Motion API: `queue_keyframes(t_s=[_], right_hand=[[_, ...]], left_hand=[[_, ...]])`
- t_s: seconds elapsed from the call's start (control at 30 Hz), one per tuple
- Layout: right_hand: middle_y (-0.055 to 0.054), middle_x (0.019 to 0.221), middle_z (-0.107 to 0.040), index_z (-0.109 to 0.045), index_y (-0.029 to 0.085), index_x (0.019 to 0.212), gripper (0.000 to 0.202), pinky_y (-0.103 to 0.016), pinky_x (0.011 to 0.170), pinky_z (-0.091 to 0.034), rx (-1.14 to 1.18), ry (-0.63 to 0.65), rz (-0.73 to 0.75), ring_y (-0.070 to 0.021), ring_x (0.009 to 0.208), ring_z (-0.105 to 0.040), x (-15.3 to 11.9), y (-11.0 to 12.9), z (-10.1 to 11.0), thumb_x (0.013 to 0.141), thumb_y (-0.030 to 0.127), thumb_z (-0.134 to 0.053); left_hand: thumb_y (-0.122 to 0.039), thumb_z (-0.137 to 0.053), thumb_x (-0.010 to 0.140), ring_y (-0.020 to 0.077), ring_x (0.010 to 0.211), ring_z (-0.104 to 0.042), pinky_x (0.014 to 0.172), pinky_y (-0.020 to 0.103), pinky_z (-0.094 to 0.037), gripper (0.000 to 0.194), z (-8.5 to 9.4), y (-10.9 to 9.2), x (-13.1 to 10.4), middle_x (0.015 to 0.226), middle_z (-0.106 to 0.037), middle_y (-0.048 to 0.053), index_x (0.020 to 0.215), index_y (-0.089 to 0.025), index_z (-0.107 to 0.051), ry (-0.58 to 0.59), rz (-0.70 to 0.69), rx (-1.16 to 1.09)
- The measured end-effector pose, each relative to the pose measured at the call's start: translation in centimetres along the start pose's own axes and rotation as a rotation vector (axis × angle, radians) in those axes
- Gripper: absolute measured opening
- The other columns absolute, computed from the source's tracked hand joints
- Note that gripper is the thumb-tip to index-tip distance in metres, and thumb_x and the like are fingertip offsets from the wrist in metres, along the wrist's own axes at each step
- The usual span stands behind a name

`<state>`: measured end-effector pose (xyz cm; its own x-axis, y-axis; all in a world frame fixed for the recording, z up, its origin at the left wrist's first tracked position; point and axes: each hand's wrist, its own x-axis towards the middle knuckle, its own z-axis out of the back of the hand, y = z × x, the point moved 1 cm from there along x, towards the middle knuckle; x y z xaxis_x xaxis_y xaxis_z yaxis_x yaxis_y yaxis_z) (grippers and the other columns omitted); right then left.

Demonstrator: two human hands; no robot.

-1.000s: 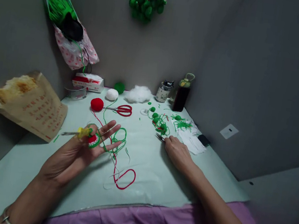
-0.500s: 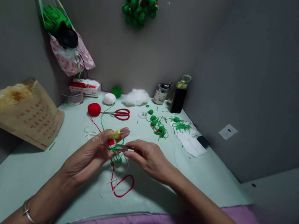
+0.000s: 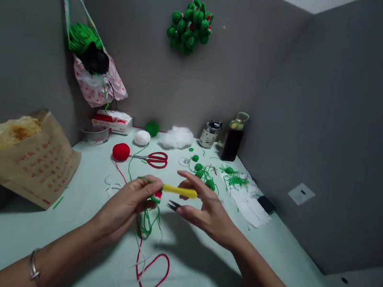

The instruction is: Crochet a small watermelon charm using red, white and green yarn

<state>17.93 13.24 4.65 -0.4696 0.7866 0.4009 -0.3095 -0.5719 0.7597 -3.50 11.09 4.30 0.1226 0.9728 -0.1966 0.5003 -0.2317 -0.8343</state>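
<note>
My left hand [image 3: 131, 202] pinches a small crocheted piece [image 3: 157, 196] in red, white and green, with green yarn tails [image 3: 148, 221] hanging below. From the same fingers a yellow-handled crochet hook [image 3: 180, 191] points right, toward my right hand [image 3: 211, 212]. A dark tool with two pointed tips [image 3: 173, 205], snips or tweezers, is held against my right thumb; the rest of it is hidden in the hand. My right index finger is raised apart from the thumb, close to the hook's handle. A loop of red yarn [image 3: 168, 268] lies on the table beneath.
Red-handled scissors [image 3: 157, 159] lie behind the hands, beside red [image 3: 121, 151] and white [image 3: 142, 138] yarn balls. White stuffing [image 3: 177, 138], a jar [image 3: 209, 135] and a phone [image 3: 232, 145] stand at the back. Green crochet pieces [image 3: 200, 170] are right; a paper bag [image 3: 25, 161] is left.
My right hand has drawn the dark tool away from the crocheted piece, and its fingers have spread. The yellow handle now points right from my left fingers. The view has tilted up.
</note>
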Motion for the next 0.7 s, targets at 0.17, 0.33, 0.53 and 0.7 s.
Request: queue_keyframes(t_s=[0.17, 0.33, 0.53, 0.7], right_hand=[[-0.005, 0.093, -0.074, -0.078, 0.025, 0.110, 0.020, -0.033, 0.078, -0.057, 0.028, -0.155, 0.138, -0.0178, 0.084, -0.069, 0.8, 0.1, -2.2, 0.103, 0.026, -0.059], [-0.008, 0.099, -0.075, -0.076, 0.027, 0.123, 0.028, -0.030, 0.072, -0.059, -0.035, -0.241, 0.245, -0.0182, 0.085, -0.072, 0.0, -1.2, -3.0, 0.102, 0.017, -0.060], [-0.004, 0.094, -0.076, -0.080, 0.029, 0.108, 0.017, -0.030, 0.078, -0.059, 0.212, -0.194, 0.045, -0.0177, 0.086, -0.071, 0.1, -1.6, -3.7, 0.099, 0.022, -0.067], [-0.003, 0.093, -0.073, -0.079, 0.026, 0.092, 0.010, -0.028, 0.077, -0.057, 0.348, -0.211, -0.103, -0.0181, 0.087, -0.070, 0.0, -1.4, -4.7, 0.085, 0.022, -0.083]], left_hand=[[-0.032, -0.094, 0.073, 0.0128, 0.076, -0.062, 0.066, 0.020, -0.050, 0.027, -0.7, 0.8, 0.7, 0.087, -0.070, 0.001, 0.088, -0.017, -0.078, 0.076, 0.000, 0.058], [-0.026, -0.094, 0.074, 0.0128, 0.080, -0.065, 0.077, 0.022, -0.052, 0.047, 0.2, 2.0, 1.2, 0.091, -0.071, 0.000, 0.116, -0.023, -0.075, 0.102, 0.078, -0.036], [-0.025, -0.092, 0.075, 0.0162, 0.087, -0.069, 0.085, 0.025, -0.051, 0.041, 0.6, 3.4, 1.4, 0.086, -0.072, 0.001, 0.112, -0.020, -0.073, 0.082, 0.097, -0.061], [-0.025, -0.091, 0.076, 0.0142, 0.079, -0.068, 0.080, 0.024, -0.051, 0.038, 0.6, 4.0, 1.1, 0.082, -0.073, 0.000, 0.107, -0.019, -0.071, 0.044, 0.043, -0.055]])
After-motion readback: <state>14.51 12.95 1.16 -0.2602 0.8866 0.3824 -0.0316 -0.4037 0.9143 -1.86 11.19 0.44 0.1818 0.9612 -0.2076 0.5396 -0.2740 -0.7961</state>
